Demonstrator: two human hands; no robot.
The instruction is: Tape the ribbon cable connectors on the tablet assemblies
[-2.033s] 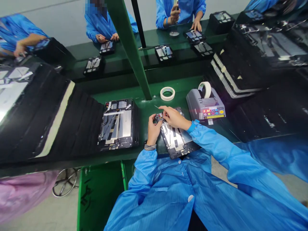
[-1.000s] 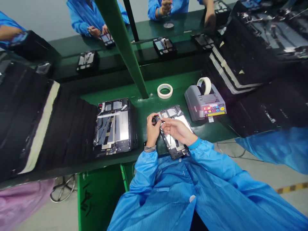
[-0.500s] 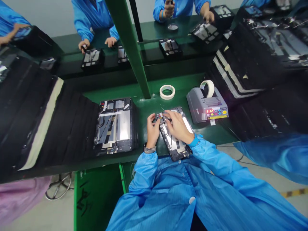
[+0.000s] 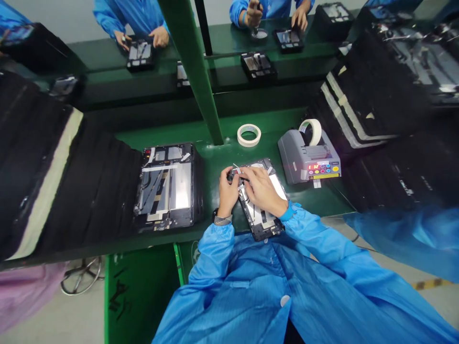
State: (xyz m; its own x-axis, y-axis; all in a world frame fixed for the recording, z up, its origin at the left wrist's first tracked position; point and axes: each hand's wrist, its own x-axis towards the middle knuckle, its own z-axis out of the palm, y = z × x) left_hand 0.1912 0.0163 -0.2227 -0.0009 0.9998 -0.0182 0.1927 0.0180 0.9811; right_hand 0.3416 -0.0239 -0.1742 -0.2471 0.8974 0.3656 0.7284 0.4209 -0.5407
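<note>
The fingers of the left hand (image 4: 227, 193) and right hand (image 4: 263, 188) curl inward, close together, perhaps pinching something small; the view is poor; beneath them, an opened tablet frame (image 4: 260, 224) lies on the green counter (image 4: 218, 157), its insides uncovered; a second opened tablet (image 4: 168, 186) lies left; a tape dispenser (image 4: 308, 162) stands right.

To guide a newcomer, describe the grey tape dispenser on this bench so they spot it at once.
On the green workbench, go right of the green upright post, past the flat-lying tape roll. The grey tape dispenser sits there, set apart by the upright roll on top and its red digital readout above coloured buttons.
</note>
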